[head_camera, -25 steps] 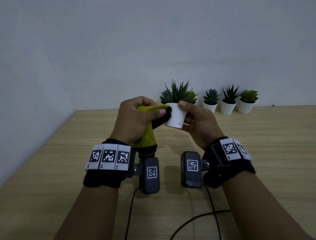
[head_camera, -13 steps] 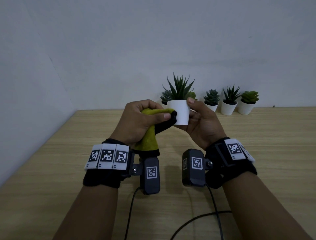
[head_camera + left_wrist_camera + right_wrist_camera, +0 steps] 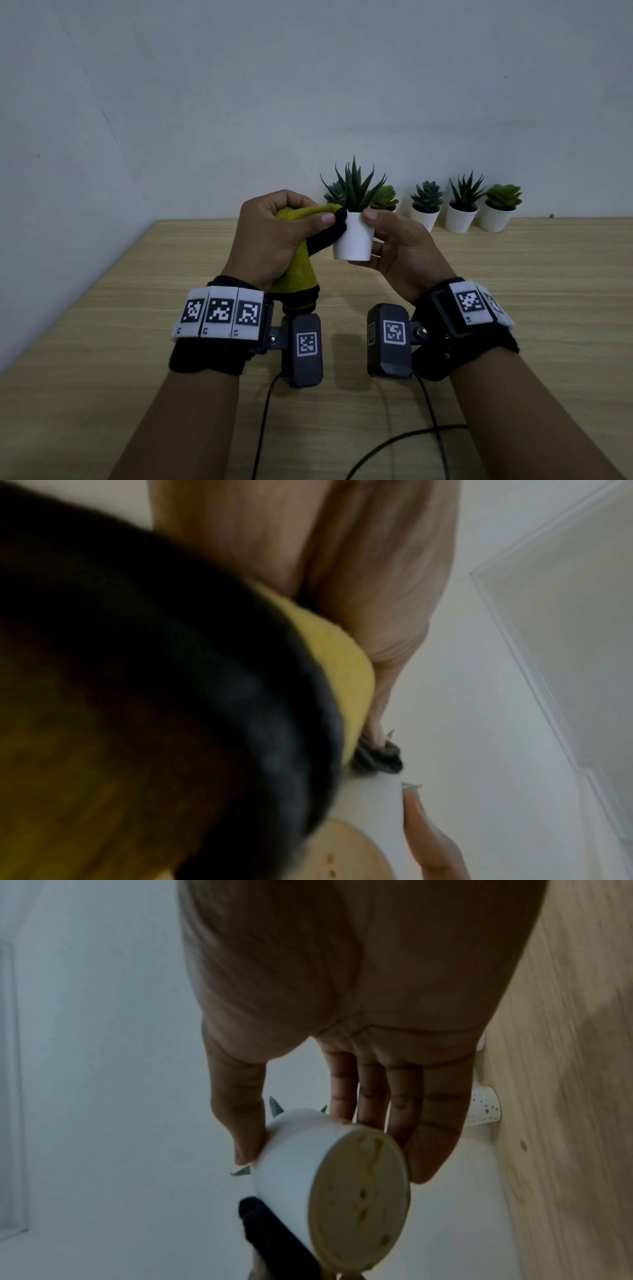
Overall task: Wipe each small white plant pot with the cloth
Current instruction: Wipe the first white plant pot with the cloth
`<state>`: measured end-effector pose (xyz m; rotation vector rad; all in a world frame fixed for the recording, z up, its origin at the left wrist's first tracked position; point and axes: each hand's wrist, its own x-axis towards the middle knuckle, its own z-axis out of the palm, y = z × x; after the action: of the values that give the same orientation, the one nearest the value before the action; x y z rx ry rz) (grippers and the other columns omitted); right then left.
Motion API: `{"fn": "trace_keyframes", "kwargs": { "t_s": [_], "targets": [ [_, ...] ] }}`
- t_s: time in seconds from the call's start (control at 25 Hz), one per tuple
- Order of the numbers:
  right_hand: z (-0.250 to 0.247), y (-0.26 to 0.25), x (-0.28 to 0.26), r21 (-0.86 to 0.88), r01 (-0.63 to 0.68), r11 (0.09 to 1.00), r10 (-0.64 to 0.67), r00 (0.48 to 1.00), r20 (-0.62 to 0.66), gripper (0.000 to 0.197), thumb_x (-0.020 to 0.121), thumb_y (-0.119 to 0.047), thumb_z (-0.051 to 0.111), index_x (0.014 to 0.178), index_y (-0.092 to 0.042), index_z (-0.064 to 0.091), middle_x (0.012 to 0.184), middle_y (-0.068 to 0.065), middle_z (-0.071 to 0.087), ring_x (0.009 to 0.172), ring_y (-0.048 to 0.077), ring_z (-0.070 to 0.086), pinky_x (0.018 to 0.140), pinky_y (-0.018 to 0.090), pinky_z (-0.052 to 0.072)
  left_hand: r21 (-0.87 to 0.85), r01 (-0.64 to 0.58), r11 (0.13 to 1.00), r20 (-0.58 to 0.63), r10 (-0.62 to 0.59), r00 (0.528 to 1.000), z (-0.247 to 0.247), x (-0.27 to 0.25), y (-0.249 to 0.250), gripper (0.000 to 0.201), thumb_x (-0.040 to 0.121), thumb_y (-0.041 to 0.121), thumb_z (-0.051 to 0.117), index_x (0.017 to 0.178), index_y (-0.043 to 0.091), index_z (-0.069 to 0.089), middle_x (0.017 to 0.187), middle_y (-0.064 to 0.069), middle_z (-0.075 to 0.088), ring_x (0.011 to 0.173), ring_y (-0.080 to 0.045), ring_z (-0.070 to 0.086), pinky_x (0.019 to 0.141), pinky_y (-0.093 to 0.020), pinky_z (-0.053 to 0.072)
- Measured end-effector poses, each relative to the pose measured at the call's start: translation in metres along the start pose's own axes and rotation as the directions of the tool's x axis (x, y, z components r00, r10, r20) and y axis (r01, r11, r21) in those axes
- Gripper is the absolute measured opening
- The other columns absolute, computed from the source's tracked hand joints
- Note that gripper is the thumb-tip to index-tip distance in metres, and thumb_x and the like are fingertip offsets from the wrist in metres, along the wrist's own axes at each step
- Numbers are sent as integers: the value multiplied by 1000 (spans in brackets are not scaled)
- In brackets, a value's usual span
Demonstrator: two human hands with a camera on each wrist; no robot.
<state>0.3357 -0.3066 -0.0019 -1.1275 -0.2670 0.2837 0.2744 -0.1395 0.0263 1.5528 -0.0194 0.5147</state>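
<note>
Right-hand grip [image 3: 399, 246] around upright pot [image 3: 352, 240]

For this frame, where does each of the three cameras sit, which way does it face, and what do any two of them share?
Head: worn on the head, looking forward and down at the table; both forearms, left hand and right hand show.
Left wrist: looks along the left palm; blurred cloth fills most of it.
Right wrist: looks along the right palm at the held pot, seen from its base.
Shared: head and right wrist views both show the held pot and the cloth's dark edge.
</note>
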Motion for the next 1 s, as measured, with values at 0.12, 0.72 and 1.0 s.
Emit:
{"fn": "trace_keyframes", "kwargs": {
  "t_s": [0.12,0.72,1.0],
  "targets": [
    [0,-2,0,6,25,1000,-25,1000,9,48,73,-26,75,111,2,65,102,16,71,88,29,70,79,44,57,84,-4,996,76,-3,997,-1,0,1,16,67,1,82,74,7,69,72,-4,71,71,-16,69,66,-29,58],
    [-6,-2,3,63,-8,998,6,1000,29,45,77,-28,65,113,-1,64,110,18,70,90,28,70,75,42,59,27,24,999,34,-24,999,0,0,1,18,64,7,82,75,6,68,72,-6,70,70,-18,68,67,-33,59],
    [-3,-1,2,54,-14,998,12,1000,25,52,75,-30,65,117,1,62,106,18,70,89,29,70,71,40,59,28,22,999,25,-23,999,-2,-2,1,15,68,2,80,75,6,67,71,-6,70,68,-17,68,63,-29,57]
  ]
}}
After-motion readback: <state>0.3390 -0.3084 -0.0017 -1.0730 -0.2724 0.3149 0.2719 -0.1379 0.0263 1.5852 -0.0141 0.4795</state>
